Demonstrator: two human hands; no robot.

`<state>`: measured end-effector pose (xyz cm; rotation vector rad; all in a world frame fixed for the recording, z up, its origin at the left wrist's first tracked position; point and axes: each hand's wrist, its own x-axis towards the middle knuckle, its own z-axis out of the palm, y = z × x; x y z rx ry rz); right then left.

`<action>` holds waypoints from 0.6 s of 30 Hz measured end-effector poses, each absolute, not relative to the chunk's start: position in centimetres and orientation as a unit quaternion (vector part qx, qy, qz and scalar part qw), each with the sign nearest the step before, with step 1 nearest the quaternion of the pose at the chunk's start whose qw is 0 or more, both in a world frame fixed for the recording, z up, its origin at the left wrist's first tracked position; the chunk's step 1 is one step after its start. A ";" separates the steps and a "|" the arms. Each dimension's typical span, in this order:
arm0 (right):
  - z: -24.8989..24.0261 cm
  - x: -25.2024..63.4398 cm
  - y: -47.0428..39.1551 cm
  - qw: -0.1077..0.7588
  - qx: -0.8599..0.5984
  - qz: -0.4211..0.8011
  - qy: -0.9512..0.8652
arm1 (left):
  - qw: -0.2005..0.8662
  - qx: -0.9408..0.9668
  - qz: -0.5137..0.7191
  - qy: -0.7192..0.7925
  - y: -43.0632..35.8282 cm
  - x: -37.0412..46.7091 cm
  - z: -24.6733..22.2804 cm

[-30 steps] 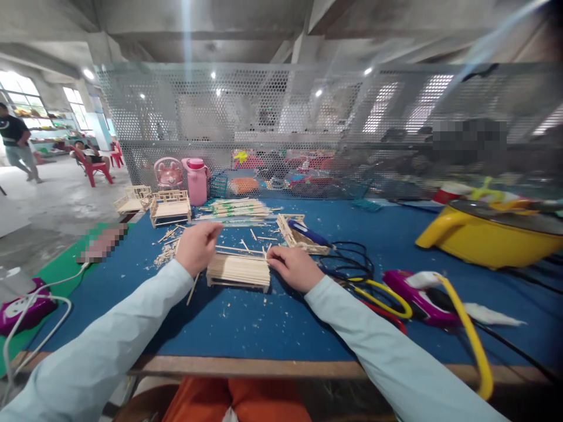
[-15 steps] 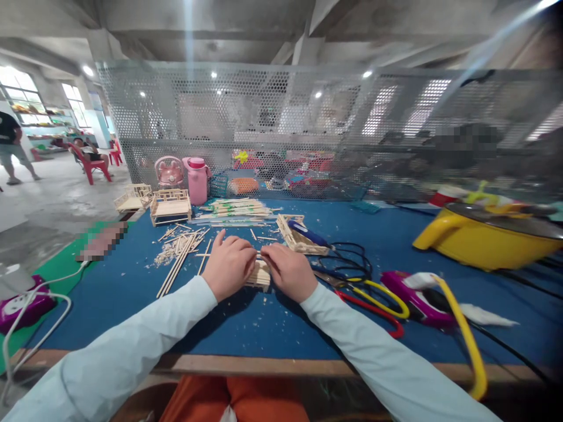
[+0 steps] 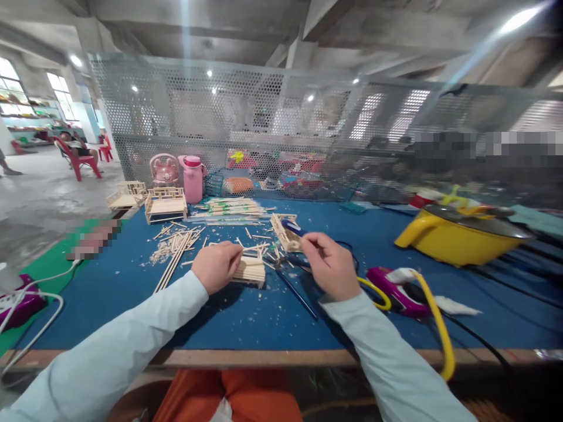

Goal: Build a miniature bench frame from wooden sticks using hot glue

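A small wooden stick bench [image 3: 249,271] stands on the blue tabletop in front of me. My left hand [image 3: 219,266] is closed at its left side, fingertips pinching the end of a thin wooden stick [image 3: 257,247] along the back; whether the stick is fixed to the bench I cannot tell. To the right, my right hand [image 3: 332,266] has its fingers curled round the cord end of a blue-handled corded tool [image 3: 292,227]. That tool's other end lies over a wooden stick frame [image 3: 281,234]. Dark-handled pliers [image 3: 298,293] lie between bench and right hand.
Loose sticks [image 3: 176,264] and chips lie left of the bench, bundled sticks [image 3: 235,206] behind. Two finished-looking stick models [image 3: 166,204] stand near a pink bottle [image 3: 192,181]. At right are a purple power strip [image 3: 400,293], yellow-handled scissors [image 3: 378,293] and a yellow pan [image 3: 461,237].
My right hand has left the bench, moved right and closed on the blue corded tool. My left hand stays at the bench. The pliers now show more fully, and the view has shifted slightly.
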<state>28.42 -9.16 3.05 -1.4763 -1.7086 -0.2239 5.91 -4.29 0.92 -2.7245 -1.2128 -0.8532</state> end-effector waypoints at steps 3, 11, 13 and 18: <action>2.7 29.7 -11.2 0.177 -0.713 -0.076 -0.674 | 0.006 -0.873 -0.293 -0.389 -4.1 5.5 1.0; -0.3 27.1 -12.5 0.014 -0.727 -0.107 -0.678 | -0.012 -0.900 -0.325 -0.290 -4.8 5.5 0.6; 0.0 27.1 -12.5 0.043 -0.756 -0.122 -0.641 | -0.017 -0.919 -0.318 -0.232 -4.9 5.4 0.6; 2.3 27.6 -14.9 0.400 -0.718 -0.053 -0.567 | -0.076 -0.932 -0.317 -0.155 -6.0 5.3 1.2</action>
